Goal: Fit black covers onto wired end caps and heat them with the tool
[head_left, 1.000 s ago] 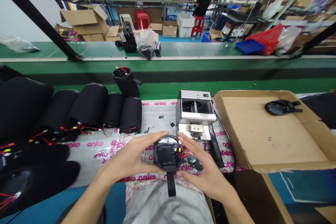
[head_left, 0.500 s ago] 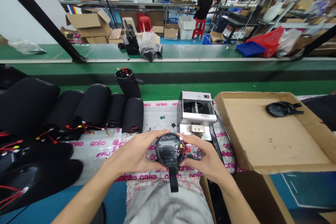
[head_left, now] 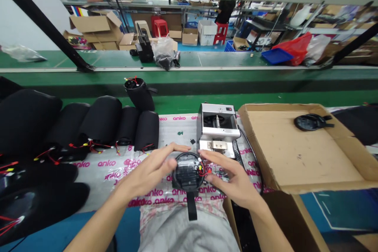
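Observation:
A black cylindrical housing [head_left: 188,173] is in front of me, its round end facing up. Red and yellow wires [head_left: 203,169] come out at its right side, and a black strap [head_left: 191,205] hangs toward my lap. My left hand [head_left: 153,167] is at the left rim with fingers stretched and the thumb raised. On the other side, my right hand [head_left: 226,173] is spread beside the wires, fingertips close to the rim. Whether the fingertips touch the housing is hard to tell. Just beyond it is a metal machine [head_left: 220,132] with a red switch.
Several black fabric-covered cylinders [head_left: 102,120] with wires lie at left; another cylinder [head_left: 140,96] stands tilted behind them. At right, a shallow cardboard box [head_left: 295,165] holds a black round part [head_left: 310,122]. A green conveyor ledge [head_left: 206,82] runs across the back.
Both hands have loosened from the rim of the housing. My left thumb has lifted and my right thumb has moved off the lower edge. The view has shifted slightly.

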